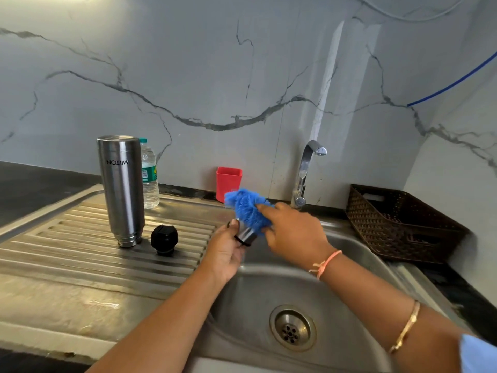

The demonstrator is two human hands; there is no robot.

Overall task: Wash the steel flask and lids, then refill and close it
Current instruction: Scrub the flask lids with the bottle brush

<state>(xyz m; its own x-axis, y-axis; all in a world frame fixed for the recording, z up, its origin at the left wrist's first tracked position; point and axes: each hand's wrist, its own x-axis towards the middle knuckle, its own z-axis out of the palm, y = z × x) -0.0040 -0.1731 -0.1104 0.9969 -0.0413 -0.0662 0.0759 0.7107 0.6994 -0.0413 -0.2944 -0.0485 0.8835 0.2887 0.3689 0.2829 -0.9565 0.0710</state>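
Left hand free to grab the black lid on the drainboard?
Probably not yet: the left hand grips the steel cap. The path to the black lid looks unobstructed.

The blue scrubber (246, 208) and left hand (224, 254) hide most of the steel lid (246, 236); the flask (122, 189) covers part of the water bottle (150, 181).

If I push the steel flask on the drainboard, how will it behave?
The flask stands inverted on its narrow neck, so it would probably tip easily. Its smooth steel may be slippery. Once down, it would likely roll.
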